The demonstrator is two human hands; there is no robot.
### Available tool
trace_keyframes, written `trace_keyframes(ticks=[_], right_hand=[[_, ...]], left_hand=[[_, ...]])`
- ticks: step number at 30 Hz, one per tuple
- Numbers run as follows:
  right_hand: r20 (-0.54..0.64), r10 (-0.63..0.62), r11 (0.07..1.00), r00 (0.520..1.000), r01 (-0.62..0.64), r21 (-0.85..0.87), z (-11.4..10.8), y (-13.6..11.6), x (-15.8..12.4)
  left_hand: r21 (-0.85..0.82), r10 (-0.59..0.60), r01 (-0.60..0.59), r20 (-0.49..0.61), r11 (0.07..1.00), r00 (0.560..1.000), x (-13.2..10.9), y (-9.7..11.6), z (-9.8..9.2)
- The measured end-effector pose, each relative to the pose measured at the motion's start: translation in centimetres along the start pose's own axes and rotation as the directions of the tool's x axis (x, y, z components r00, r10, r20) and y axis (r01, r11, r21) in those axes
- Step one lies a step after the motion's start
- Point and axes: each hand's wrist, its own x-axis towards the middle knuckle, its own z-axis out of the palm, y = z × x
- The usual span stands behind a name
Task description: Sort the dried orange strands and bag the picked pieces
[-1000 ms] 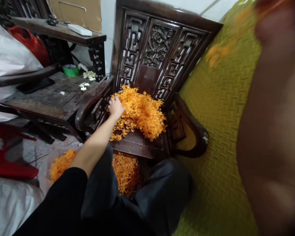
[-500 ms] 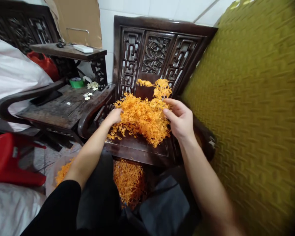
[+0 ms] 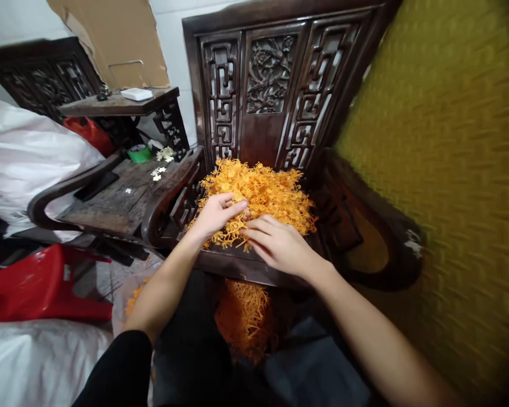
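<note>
Two bare hands meet at the front of a heap of orange branching sprigs [image 3: 263, 189], which lies on the seat of a dark carved wooden armchair [image 3: 271, 85]. The left hand [image 3: 215, 213] curls over some sprigs, though whether it grips them cannot be told. The right hand [image 3: 280, 246] rests palm down with its fingers spread and released. A second orange pile [image 3: 246, 311] lies below the seat.

Both arms reach forward; left hand [image 3: 215, 215] loosely curled; right hand [image 3: 280, 247] palm down, fingers extended.
</note>
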Motion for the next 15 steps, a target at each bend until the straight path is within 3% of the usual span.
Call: trace_keyframes(ticks=[2, 3, 4, 5, 7, 8, 10, 11, 13, 15], right_hand=[[-0.082, 0.100, 0.988, 0.992, -0.090, 0.123, -0.1, 0.0, 0.0], [-0.162, 0.208, 0.960, 0.965, -0.170, 0.224, -0.2, 0.1, 0.1], [-0.242, 0.348, 0.899, 0.906, -0.250, 0.358, -0.2, 0.2, 0.3], [-0.288, 0.501, 0.798, 0.816, -0.307, 0.518, -0.2, 0.4, 0.6], [-0.203, 0.738, 0.494, 0.643, -0.311, 0.812, -0.2, 0.8, 1.2], [-0.096, 0.786, 0.328, 0.611, -0.281, 0.902, -0.2, 1.1, 1.6], [0.081, 0.776, 0.081, 0.626, -0.226, 0.971, -0.1, 1.5, 2.2], [0.120, 0.759, 0.021, 0.640, -0.208, 0.978, -0.1, 1.8, 2.4], [0.079, 0.768, 0.051, 0.636, -0.182, 0.982, 0.1, 2.2, 2.6], [-0.089, 0.806, 0.270, 0.585, -0.230, 0.935, 0.2, 2.6, 2.5]], left_hand=[[0.018, 0.020, -0.020, 0.032, 1.000, 0.999, -0.2, 0.0, 0.4], [0.039, 0.016, -0.019, 0.078, 0.999, 0.997, -0.4, 0.1, 0.8], [0.072, 0.002, -0.012, 0.136, 0.997, 0.991, -0.6, 0.2, 1.1], [0.121, -0.019, -0.005, 0.195, 0.993, 0.981, -0.9, 0.4, 1.6], [0.238, -0.058, -0.014, 0.292, 0.971, 0.955, -1.3, 0.7, 2.7], [0.294, -0.071, -0.031, 0.329, 0.955, 0.942, -1.5, 0.8, 3.2], [0.394, -0.093, -0.075, 0.389, 0.916, 0.917, -1.7, 0.8, 4.2], [0.434, -0.104, -0.090, 0.403, 0.896, 0.909, -1.8, 0.8, 4.6], [0.488, -0.128, -0.099, 0.411, 0.867, 0.903, -1.8, 0.8, 5.2], [0.502, -0.135, -0.097, 0.406, 0.860, 0.904, -1.8, 0.9, 5.4]])
